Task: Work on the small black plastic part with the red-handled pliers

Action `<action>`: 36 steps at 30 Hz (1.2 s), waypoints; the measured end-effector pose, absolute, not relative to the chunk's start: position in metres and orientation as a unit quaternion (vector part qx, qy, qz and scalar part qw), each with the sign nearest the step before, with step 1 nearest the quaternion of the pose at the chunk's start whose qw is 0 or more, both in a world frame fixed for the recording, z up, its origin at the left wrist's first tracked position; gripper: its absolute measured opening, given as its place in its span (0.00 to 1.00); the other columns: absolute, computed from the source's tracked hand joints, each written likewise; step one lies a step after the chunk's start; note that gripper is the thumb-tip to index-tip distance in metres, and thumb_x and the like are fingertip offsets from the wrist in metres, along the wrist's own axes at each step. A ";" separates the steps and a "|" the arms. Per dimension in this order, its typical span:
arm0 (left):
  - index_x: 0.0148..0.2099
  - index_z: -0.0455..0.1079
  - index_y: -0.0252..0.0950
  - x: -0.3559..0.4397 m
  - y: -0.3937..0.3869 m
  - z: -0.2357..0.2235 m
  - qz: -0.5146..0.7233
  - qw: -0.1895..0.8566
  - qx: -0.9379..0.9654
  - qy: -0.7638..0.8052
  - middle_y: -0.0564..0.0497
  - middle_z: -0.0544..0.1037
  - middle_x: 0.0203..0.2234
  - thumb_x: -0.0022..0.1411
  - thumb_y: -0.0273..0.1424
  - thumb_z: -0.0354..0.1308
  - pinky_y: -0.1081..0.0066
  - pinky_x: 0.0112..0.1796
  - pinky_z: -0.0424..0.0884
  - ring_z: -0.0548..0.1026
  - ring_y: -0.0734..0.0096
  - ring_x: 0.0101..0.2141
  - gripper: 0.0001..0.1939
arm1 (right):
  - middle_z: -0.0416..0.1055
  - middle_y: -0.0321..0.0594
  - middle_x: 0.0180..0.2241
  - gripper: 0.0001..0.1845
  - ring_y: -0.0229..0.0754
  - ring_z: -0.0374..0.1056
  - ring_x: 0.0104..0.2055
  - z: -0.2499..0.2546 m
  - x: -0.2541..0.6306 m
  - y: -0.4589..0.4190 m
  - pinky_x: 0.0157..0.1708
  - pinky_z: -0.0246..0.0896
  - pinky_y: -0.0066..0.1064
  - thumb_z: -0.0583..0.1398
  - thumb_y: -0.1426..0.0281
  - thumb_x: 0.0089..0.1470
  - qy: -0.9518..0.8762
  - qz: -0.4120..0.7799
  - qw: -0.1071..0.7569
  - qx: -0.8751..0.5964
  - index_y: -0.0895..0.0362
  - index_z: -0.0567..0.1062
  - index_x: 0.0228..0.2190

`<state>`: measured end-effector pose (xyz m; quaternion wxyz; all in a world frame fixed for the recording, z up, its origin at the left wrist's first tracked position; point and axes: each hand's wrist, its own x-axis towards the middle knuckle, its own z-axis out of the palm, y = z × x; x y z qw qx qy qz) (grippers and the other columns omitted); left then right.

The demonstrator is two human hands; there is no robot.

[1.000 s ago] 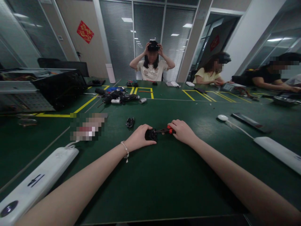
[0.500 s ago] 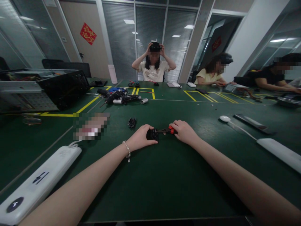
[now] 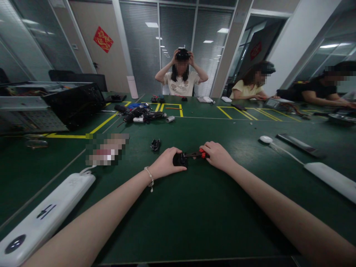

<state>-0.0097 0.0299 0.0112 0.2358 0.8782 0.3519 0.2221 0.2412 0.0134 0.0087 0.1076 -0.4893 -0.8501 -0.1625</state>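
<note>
Our view has turned very slightly left.
Against a second ago, we find the red door sign (image 3: 103, 39), pink bottle (image 3: 132, 87) and loose black part (image 3: 155, 144) a touch further right in frame; our left hand (image 3: 168, 162) with its black piece (image 3: 180, 160) and our right hand (image 3: 217, 154) with the pliers (image 3: 197, 154) show that small shift too.

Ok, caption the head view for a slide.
Left grip holds a black part; right grip holds pliers pointed at it, above a green table.
</note>
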 end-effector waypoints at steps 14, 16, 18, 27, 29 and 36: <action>0.47 0.60 0.37 -0.009 0.032 0.009 0.234 0.242 0.871 0.357 0.47 0.67 0.43 0.46 0.44 0.59 0.62 0.43 0.64 0.67 0.60 0.43 0.28 | 0.64 0.46 0.37 0.22 0.45 0.59 0.37 0.005 0.243 0.014 0.36 0.56 0.37 0.56 0.76 0.41 -0.842 -0.171 0.115 -0.498 0.59 0.66 0.43; 0.47 0.60 0.37 -0.009 0.032 0.009 0.232 0.241 0.872 0.357 0.47 0.67 0.43 0.46 0.44 0.59 0.61 0.43 0.63 0.67 0.60 0.44 0.28 | 0.65 0.45 0.37 0.22 0.45 0.60 0.38 0.006 0.243 0.014 0.36 0.56 0.37 0.56 0.76 0.41 -0.844 -0.169 0.113 -0.496 0.58 0.66 0.42; 0.48 0.60 0.38 -0.009 0.032 0.009 0.229 0.241 0.873 0.358 0.47 0.67 0.43 0.46 0.44 0.59 0.61 0.43 0.63 0.66 0.60 0.44 0.28 | 0.65 0.45 0.37 0.22 0.44 0.59 0.38 0.006 0.242 0.014 0.37 0.56 0.37 0.57 0.76 0.41 -0.847 -0.167 0.111 -0.492 0.58 0.65 0.42; 0.47 0.60 0.37 -0.009 0.033 0.007 0.238 0.222 0.879 0.348 0.47 0.67 0.42 0.46 0.44 0.60 0.62 0.43 0.63 0.67 0.60 0.43 0.28 | 0.65 0.46 0.37 0.23 0.45 0.59 0.38 0.007 0.243 0.014 0.37 0.55 0.37 0.56 0.76 0.41 -0.845 -0.170 0.106 -0.495 0.59 0.65 0.43; 0.47 0.60 0.37 -0.009 0.032 0.007 0.235 0.222 0.879 0.350 0.47 0.67 0.42 0.46 0.44 0.60 0.62 0.43 0.63 0.67 0.60 0.43 0.28 | 0.65 0.46 0.37 0.23 0.45 0.59 0.38 0.006 0.244 0.014 0.36 0.55 0.37 0.56 0.76 0.41 -0.844 -0.172 0.108 -0.496 0.59 0.66 0.43; 0.48 0.59 0.38 -0.010 0.032 0.009 0.224 0.236 0.877 0.353 0.48 0.66 0.43 0.46 0.45 0.59 0.61 0.44 0.63 0.66 0.60 0.44 0.28 | 0.65 0.46 0.37 0.22 0.45 0.60 0.38 0.006 0.244 0.014 0.36 0.56 0.37 0.57 0.76 0.41 -0.848 -0.165 0.111 -0.491 0.58 0.66 0.43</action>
